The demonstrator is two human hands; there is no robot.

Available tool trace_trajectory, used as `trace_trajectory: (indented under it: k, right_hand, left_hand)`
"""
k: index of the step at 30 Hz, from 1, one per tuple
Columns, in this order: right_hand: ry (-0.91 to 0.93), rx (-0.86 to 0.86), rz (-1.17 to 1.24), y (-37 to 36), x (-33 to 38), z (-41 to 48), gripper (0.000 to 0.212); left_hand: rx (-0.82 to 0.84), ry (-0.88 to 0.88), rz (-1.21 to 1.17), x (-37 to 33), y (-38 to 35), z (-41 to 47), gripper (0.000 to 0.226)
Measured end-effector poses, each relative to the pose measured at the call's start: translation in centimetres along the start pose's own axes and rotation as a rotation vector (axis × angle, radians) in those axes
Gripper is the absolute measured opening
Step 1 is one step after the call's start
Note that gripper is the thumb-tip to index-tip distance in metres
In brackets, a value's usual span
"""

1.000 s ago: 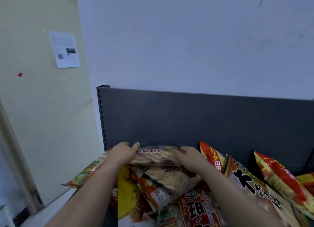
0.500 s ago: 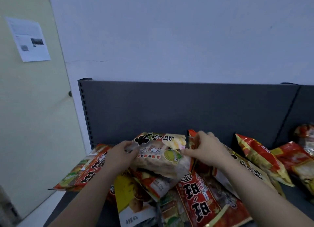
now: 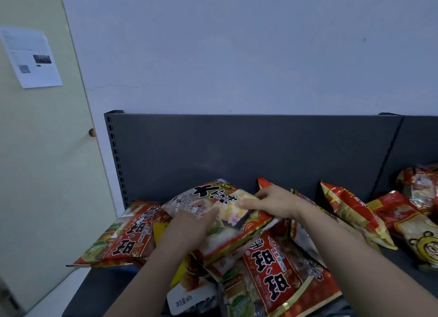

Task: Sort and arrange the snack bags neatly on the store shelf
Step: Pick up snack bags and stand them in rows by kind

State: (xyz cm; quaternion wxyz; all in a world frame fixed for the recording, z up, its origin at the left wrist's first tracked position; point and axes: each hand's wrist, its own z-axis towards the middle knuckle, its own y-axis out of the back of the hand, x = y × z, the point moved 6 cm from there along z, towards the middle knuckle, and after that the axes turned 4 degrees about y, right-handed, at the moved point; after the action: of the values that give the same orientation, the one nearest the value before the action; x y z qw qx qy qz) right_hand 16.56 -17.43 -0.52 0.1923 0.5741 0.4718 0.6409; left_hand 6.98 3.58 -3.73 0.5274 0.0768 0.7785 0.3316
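The pale snack bag (image 3: 208, 196), printed with large black characters, was held just in front of the back panel (image 3: 260, 146), toward that panel's left half. It was raised off the pile and tilted, its top edge toward the panel.

The right hand (image 3: 272, 203) applied a pinching grip: thumb on the printed face, fingers curled behind the bag's right edge. The left hand (image 3: 189, 229) lay across the bag's lower left part with its fingers extended along the face. Its thumb was hidden, so it could not be determined whether this grip closed round the bag or only pressed on it. The two-sided hold is judged to keep the slack, air-filled pack flat and steerable while it is separated from the heap.

Below it, farther out from the panel, a red bag (image 3: 279, 276) with black characters lay face up. A yellow bag (image 3: 189, 288) lay partly buried beside it. A matching red bag (image 3: 132, 231) lay at the panel's left end, one corner appearing to project past the edge of the shelf deck (image 3: 106, 283). Red-and-gold bags (image 3: 350, 210) leaned against the panel's right half.

Different kinds lay mixed and overlapping, so sorting is judged to be at an early stage.

Left of the panel stood a door (image 3: 42, 174) bearing a paper notice (image 3: 30, 56). A pale wall (image 3: 237, 44) rose above the panel.
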Motion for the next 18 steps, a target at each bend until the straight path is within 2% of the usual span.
trace_trajectory:
  k: [4,8,13,16,18]
  right_hand:
    - [-0.014,-0.034,0.107,-0.5,-0.2,-2.0,0.067]
    - [-0.037,-0.276,0.292,1.7,-1.2,-5.2,0.063]
    - [-0.043,-0.531,0.288,5.9,-4.3,-10.3,0.069]
    - [-0.083,-0.654,0.309,8.4,-7.1,-14.1,0.067]
    - [-0.116,-0.712,0.307,9.9,-9.4,-16.9,0.064]
  left_hand:
    - [-0.012,-0.113,-0.189,-0.7,-0.4,-0.2,0.115]
    - [-0.016,-0.261,-0.301,-3.4,0.0,-0.8,0.092]
    - [0.078,-0.429,-0.343,-9.1,-2.4,-3.2,0.091]
    - [0.118,-0.519,-0.326,-12.2,-5.8,-5.4,0.083]
    - [0.162,-0.559,-0.321,-14.3,-8.5,-7.1,0.085]
